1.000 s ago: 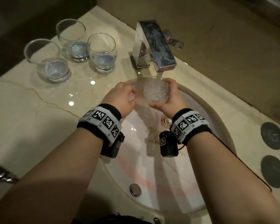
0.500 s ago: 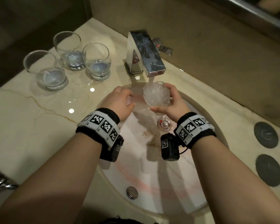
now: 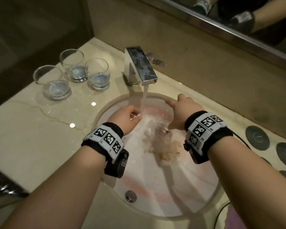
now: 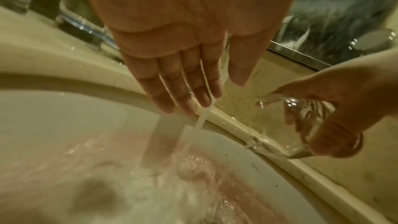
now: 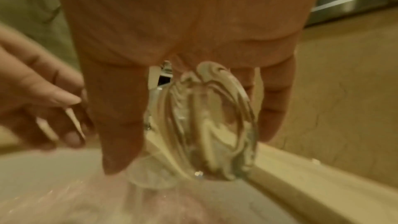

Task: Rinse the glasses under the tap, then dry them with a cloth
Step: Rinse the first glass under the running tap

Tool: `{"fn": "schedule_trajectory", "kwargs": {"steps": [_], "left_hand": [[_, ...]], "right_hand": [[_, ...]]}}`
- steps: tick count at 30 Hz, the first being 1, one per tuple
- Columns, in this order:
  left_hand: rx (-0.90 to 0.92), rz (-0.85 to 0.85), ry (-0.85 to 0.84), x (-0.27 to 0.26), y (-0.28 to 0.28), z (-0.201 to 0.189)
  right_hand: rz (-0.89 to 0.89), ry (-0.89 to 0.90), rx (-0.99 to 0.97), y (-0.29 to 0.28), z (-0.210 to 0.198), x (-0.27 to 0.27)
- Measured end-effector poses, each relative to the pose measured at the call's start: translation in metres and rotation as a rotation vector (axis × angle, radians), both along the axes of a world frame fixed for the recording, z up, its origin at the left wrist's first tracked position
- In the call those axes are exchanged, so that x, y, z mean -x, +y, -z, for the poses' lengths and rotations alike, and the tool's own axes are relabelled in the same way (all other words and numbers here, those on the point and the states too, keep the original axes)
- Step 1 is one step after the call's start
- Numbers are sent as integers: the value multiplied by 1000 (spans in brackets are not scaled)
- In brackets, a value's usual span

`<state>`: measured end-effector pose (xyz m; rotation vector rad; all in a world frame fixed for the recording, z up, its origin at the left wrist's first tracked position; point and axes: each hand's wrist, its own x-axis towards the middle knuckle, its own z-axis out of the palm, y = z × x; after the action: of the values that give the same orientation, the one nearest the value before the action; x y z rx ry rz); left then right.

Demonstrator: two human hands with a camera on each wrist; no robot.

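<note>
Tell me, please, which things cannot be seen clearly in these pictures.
- Held glass: hidden behind the right hand in the head view; blurred in the right wrist view.
- Drain: head view, churning water covers it.
- Drying cloth: in no view.
- Left hand: right wrist view, blurred, cut by the edge.

This is a bathroom. A round white basin [image 3: 155,210], set into a cream marble counter [image 3: 31,129], lies under the fingers. A square chrome tap [image 3: 139,65] and a steel-framed wall mirror [image 3: 238,22] stand beyond the fingertips.

Three glasses [image 3: 76,71] crowding counter left of tap [image 3: 139,66], basin [image 3: 196,187] open beneath hands
</note>
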<state>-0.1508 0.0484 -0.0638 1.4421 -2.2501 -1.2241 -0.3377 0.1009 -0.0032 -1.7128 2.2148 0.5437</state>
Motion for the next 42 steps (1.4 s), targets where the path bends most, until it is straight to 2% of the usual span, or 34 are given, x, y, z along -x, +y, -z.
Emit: {"fn": "schedule_trajectory", "kwargs": {"steps": [7,13,16,19,22,26,34,42], "left_hand": [[-334,-133,365,-1,-4,6],[-554,-175,542,2,-32,2],[-705,-253,660,4,-44,2],[-738,-273,663,9,-47,6],[-716,-251,637,12,-49,10],[-791,-293,714,12,-50,10],[-767,-302,726,12,-48,9],[-747,-329,725,12,-47,5]], "right_hand": [[119,-482,168,-19,16,-22],[340,-861,360,-40,36,-23],[528,-1145,398,-40,50,-23],[637,-1342,401,-38,65,-21],[597,-1335,423,-35,71,-17],[562,-1329,482,-35,77,-14],[499,-1335,502,-37,82,-10],[649,-1434,498,-47,91,-14]]}}
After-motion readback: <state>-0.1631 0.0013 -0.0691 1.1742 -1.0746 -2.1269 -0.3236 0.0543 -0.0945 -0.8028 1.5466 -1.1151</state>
